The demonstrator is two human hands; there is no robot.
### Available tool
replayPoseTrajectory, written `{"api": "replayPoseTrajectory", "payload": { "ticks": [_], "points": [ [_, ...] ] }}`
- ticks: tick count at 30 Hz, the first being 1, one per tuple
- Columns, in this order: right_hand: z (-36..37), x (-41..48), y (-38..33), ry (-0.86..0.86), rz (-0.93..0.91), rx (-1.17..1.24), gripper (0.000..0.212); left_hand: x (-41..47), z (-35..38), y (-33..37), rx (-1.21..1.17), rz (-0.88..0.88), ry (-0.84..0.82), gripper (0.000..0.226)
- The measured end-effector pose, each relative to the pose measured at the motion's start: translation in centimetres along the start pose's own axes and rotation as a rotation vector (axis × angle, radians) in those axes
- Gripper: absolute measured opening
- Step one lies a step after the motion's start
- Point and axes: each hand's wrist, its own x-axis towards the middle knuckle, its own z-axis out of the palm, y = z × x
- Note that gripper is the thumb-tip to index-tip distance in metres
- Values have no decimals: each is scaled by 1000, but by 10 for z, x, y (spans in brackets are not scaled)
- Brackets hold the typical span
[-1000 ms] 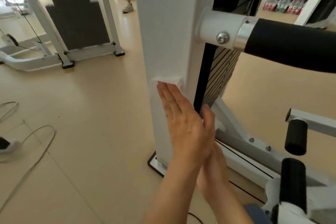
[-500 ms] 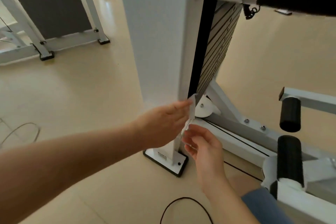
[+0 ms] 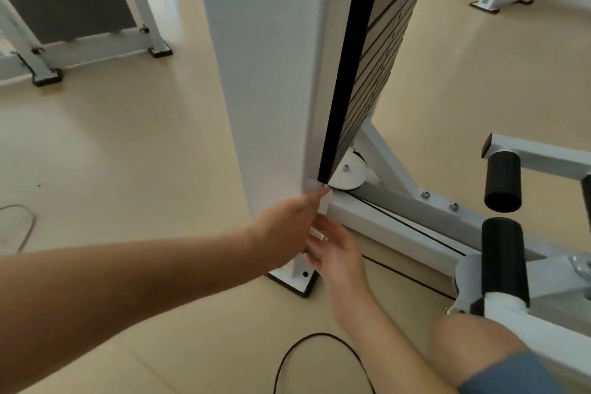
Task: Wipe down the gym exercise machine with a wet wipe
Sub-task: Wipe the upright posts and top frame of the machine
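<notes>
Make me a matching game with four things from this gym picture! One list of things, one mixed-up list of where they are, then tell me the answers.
Things:
1. wipe
2. black cable
3. foam roller
4. white wheel

Places:
A. looped on the floor at the bottom of the picture
B. at the foot of the weight stack
C. pinched at the left hand's fingertips
D. under the grey bar on the right

Pairs: 1-C, 2-A, 3-D, 4-B.
</notes>
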Motion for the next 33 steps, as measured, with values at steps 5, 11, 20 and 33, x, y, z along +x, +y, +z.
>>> {"api": "replayPoseTrajectory", "payload": {
  "ticks": [5,11,20,33],
  "points": [
    [21,0,-1,135,-9,76,39,-36,5,-31,-63,-187,66,60],
    [20,-9,2,164,113,-57,42,10,-5,27,-192,134,-40,55],
    [1,18,34,125,48,-28,49,54,-9,52,-62,97,-149,63],
    [-19,66,62,125,191,352,33,101,-2,84,-213,76,-297,71]
  ]
}}
